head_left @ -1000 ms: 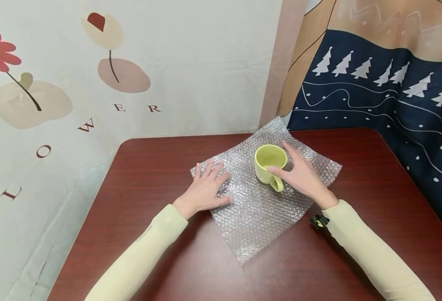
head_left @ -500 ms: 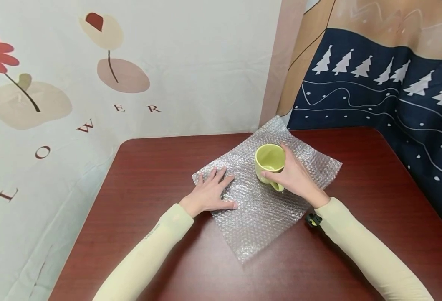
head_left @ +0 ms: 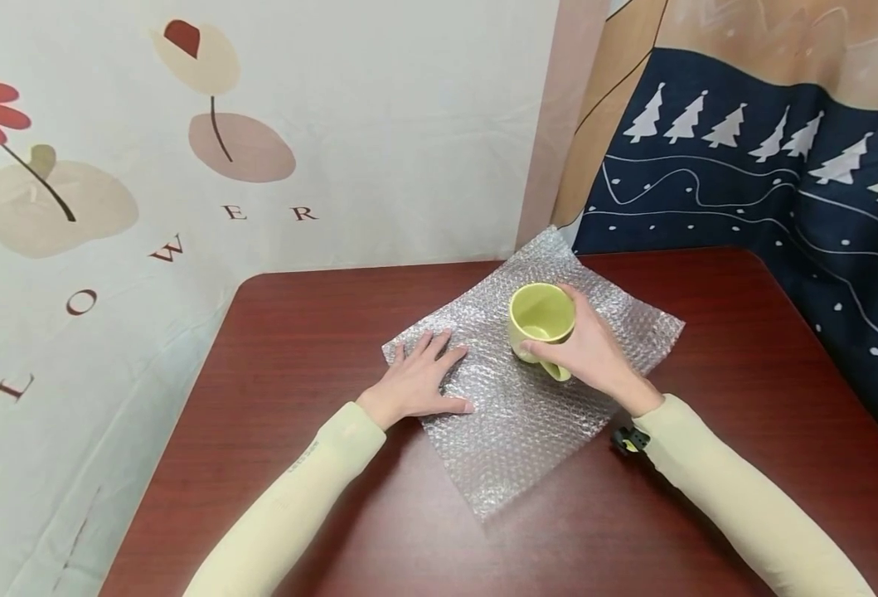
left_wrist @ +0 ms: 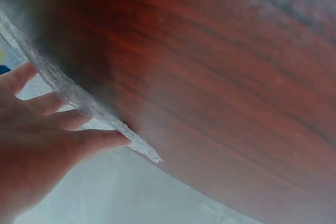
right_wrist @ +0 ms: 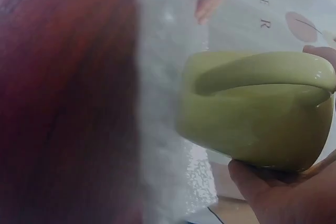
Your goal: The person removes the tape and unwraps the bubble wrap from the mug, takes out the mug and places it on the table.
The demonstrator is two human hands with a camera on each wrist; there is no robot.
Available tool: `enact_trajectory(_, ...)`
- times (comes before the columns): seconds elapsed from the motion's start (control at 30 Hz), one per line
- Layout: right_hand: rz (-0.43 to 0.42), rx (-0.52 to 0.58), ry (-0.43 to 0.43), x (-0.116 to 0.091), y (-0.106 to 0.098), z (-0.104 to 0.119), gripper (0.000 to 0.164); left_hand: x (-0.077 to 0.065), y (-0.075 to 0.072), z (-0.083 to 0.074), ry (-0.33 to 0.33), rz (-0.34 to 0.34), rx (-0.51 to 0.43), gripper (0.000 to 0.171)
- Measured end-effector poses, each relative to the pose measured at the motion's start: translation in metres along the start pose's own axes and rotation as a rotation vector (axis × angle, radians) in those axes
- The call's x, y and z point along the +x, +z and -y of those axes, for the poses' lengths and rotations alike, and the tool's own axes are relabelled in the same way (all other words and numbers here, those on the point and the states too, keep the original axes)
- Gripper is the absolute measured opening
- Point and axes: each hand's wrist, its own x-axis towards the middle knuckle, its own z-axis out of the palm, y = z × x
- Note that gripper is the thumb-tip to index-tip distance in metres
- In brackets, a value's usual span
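A yellow-green mug [head_left: 541, 313] stands upright over the middle of a sheet of bubble wrap [head_left: 498, 439]. My right hand [head_left: 595, 348] grips it from the right, thumb on the near side and fingers round the far side. In the right wrist view, the mug's handle [right_wrist: 262, 69] faces the camera, and its base is close against the wrap. My left hand [head_left: 419, 383] lies with spread, straight fingers on the wrap's left corner. The left wrist view shows the left fingers [left_wrist: 100, 139] along the sheet's edge.
The bubble wrap lies on a dark red-brown wooden table [head_left: 312, 332], its far corner reaching the back edge. Behind hang a white flower-print cloth [head_left: 409, 149] and a navy cloth with white trees [head_left: 707, 186]. A small black device [head_left: 628, 441] sits at the right wrist.
My right hand has moved in and taken hold of the mug, which now appears slightly higher and larger. My left hand slid a little rightward on the wrap, then stayed.
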Motion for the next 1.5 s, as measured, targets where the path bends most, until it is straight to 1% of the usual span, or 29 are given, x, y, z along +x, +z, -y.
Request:
enact_trajectory(0.23,0.002,0.022,0.032,-0.007,-0.024,0.004,0.11,0.0,-0.001,-0.001,-0.006,0.005,-0.002,0.1)
enact_trajectory(0.47,-0.045,0.023,0.04,-0.019,-0.053,-0.001,0.107,0.001,-0.003,-0.003,-0.005,0.001,0.001,0.1)
enact_trajectory(0.67,-0.08,0.002,0.087,-0.031,-0.076,-0.01,0.108,0.0,-0.003,-0.004,-0.008,0.005,0.001,0.1)
enact_trajectory(0.8,-0.093,-0.016,0.118,-0.036,-0.087,-0.017,0.109,-0.001,-0.003,-0.004,-0.014,0.005,0.001,0.1)
enact_trajectory(1.13,-0.142,-0.072,0.166,-0.044,-0.114,-0.037,0.11,-0.002,-0.002,-0.004,-0.011,0.008,-0.004,0.1)
enact_trajectory(1.5,-0.22,-0.072,0.261,-0.052,-0.146,-0.073,0.104,-0.001,-0.002,-0.003,-0.011,0.015,-0.005,0.099)
